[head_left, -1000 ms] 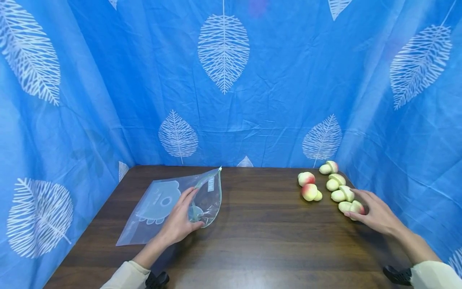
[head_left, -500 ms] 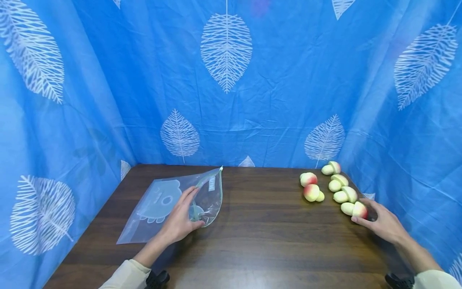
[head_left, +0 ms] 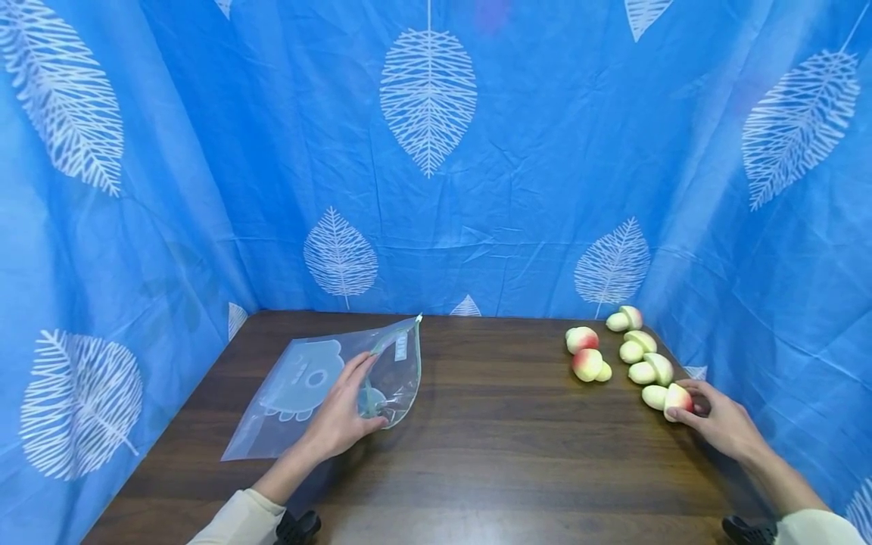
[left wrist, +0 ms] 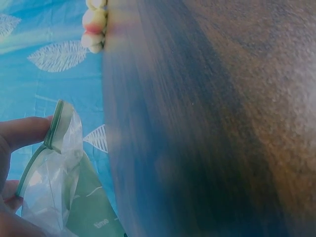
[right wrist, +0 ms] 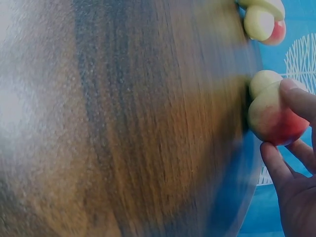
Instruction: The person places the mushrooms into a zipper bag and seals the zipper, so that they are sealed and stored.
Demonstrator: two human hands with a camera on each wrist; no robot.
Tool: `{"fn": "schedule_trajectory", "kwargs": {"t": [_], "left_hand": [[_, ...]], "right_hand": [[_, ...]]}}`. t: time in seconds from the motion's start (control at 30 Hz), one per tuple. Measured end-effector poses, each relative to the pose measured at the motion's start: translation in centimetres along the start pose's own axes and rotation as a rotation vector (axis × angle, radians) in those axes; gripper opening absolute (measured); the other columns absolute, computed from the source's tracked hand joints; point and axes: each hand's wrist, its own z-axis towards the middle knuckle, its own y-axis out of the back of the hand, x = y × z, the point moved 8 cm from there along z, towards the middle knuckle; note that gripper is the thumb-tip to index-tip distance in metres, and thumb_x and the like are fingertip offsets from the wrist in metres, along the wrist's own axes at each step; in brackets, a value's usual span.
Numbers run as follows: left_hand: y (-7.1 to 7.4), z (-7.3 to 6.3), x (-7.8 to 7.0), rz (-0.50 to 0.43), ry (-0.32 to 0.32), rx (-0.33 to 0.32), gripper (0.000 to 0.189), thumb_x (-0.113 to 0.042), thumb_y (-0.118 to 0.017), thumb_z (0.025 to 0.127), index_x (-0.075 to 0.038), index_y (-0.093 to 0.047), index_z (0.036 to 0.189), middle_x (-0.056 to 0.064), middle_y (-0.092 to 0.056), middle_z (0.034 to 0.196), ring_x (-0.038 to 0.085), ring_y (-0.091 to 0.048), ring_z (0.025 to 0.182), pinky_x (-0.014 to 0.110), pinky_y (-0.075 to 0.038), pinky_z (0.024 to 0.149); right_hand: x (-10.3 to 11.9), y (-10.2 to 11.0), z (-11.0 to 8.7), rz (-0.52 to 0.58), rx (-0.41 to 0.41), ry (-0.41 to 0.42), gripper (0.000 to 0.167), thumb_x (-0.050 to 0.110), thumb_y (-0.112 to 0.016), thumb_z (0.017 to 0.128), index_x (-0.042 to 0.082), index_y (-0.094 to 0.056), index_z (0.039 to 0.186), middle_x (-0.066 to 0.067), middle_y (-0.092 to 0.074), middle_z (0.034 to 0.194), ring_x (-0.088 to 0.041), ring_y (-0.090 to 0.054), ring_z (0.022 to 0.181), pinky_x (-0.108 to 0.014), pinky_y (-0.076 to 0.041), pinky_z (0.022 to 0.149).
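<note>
In the head view my left hand (head_left: 344,412) holds the mouth of a clear zip bag (head_left: 300,378) that lies on the table with its opening to the right. The left wrist view shows the fingers at the green zip edge (left wrist: 58,123) and the mouth spread apart. At the table's right side my right hand (head_left: 729,424) grips a pale, red-tinged toy mushroom (head_left: 674,400) by its cap. Thumb and fingers sit on either side of the cap (right wrist: 274,116) in the right wrist view. Its pale stem points left.
Behind the held mushroom, more toy mushrooms (head_left: 652,369) line the right table edge. Two redder ones (head_left: 590,365) lie just left of that line. A blue leaf-print curtain (head_left: 477,189) surrounds the dark wooden table (head_left: 490,454) at the back and sides.
My right hand has shifted slightly back from the nearest mushroom, then closed on its cap, which has turned a little. The left hand and bag stay in place.
</note>
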Motion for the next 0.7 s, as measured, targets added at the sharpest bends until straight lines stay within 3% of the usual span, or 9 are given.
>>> {"fn": "schedule_trajectory", "kwargs": {"t": [0.27, 0.47, 0.57, 0.7], "left_hand": [[0.0, -0.1, -0.1, 0.003, -0.011, -0.002, 0.102, -0.010, -0.095, 0.072, -0.002, -0.039, 0.157, 0.016, -0.032, 0.162, 0.039, -0.038, 0.144, 0.058, -0.045, 0.106], [0.0, -0.1, -0.2, 0.003, -0.015, 0.001, 0.102, -0.010, -0.095, 0.073, -0.002, -0.039, 0.157, 0.016, -0.032, 0.162, 0.039, -0.038, 0.144, 0.058, -0.045, 0.106], [0.0, 0.0, -0.3, 0.001, -0.015, 0.004, 0.102, -0.010, -0.095, 0.073, -0.002, -0.038, 0.157, 0.016, -0.032, 0.162, 0.039, -0.038, 0.144, 0.058, -0.045, 0.106], [0.0, 0.1, -0.4, -0.003, -0.027, 0.003, 0.102, -0.009, -0.095, 0.073, -0.002, -0.038, 0.157, 0.016, -0.032, 0.162, 0.039, -0.037, 0.144, 0.057, -0.044, 0.107]], "right_hand": [[0.6, 0.7, 0.2, -0.001, -0.028, 0.011, 0.057, 0.026, -0.089, 0.083, -0.001, -0.063, 0.126, -0.033, -0.065, 0.119, -0.045, -0.070, 0.092, -0.025, -0.047, 0.065], [1.8, 1.1, 1.0, 0.004, -0.005, 0.023, 0.058, 0.028, -0.087, 0.087, -0.002, -0.060, 0.129, -0.038, -0.060, 0.124, -0.054, -0.067, 0.098, -0.055, -0.053, 0.074], [2.4, 1.0, 1.4, 0.024, -0.001, 0.030, 0.060, 0.027, -0.087, 0.087, -0.003, -0.060, 0.130, -0.038, -0.060, 0.124, -0.053, -0.067, 0.100, -0.041, -0.054, 0.076], [3.6, 1.0, 1.8, 0.069, 0.003, 0.039, 0.060, 0.025, -0.087, 0.087, -0.004, -0.059, 0.133, -0.036, -0.062, 0.124, -0.050, -0.067, 0.103, -0.012, -0.044, 0.070]]}}
